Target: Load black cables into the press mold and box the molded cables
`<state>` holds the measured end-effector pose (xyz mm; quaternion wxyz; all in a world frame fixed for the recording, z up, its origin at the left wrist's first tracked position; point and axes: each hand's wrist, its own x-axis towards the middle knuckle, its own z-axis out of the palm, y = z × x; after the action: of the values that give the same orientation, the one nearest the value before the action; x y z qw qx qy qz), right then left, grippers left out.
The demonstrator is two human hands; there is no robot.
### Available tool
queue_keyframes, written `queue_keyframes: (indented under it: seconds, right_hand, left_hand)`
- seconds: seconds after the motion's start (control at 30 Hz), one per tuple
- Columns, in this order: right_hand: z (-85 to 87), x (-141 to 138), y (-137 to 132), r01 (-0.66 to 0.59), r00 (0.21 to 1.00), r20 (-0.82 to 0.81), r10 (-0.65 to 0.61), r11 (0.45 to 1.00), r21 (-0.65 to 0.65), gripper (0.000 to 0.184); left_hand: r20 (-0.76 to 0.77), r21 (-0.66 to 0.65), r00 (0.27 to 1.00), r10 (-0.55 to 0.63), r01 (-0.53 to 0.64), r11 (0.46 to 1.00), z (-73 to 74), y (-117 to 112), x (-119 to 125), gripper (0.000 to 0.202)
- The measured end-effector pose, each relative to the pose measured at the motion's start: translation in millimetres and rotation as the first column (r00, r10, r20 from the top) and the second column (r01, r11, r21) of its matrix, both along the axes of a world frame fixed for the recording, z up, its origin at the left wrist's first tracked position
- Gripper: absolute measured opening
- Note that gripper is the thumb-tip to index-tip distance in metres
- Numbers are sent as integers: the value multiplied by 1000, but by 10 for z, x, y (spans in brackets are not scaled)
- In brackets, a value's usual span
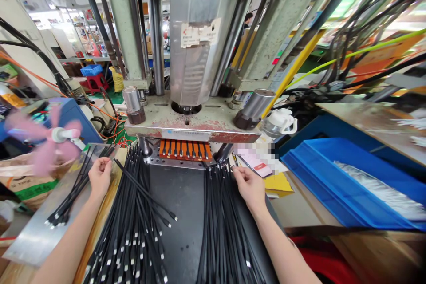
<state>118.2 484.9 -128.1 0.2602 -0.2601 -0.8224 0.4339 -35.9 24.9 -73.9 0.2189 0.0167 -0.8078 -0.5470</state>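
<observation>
My left hand [100, 178] is closed in a pinch between two groups of black cables. What its fingertips hold, if anything, is too small to make out. Beside it, a small group of cables [68, 202] lies on a metal plate; to its right spreads a large bundle [124, 217] with pale connector tips. My right hand [250, 186] pinches the upper end of a black cable [231, 182] at the edge of the right bundle [216, 222]. Ahead, a press [193, 126] stands over an orange mould [184, 150] with several black cable ends lying in its slots.
A pink fan [55, 135] blurs at the left. Blue bins [319, 177] with white items stand at the right, behind a yellow sheet [279, 183] and papers. A white-lidded jug [281, 120] sits beside the press. Steel posts flank the mould.
</observation>
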Motion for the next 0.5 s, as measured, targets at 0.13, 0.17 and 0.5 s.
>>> queue_keyframes:
  seconds: [0.13,0.17,0.5]
  right_hand:
    - [194,14,-180,-12,997,-78,17,998,60,40]
    - [284,1,-243,-46,993,-104,56,995,92,38]
    - [673,-1112,-511,-259,963,172,208,890,376,29]
  left_hand:
    - [-95,-241,971,-220,191,951,117,168,160,20]
    - [-65,-294,948,-311,279,914,164,261,193,21]
    - [387,267,743,-546,476,838,17,1839,-401,52]
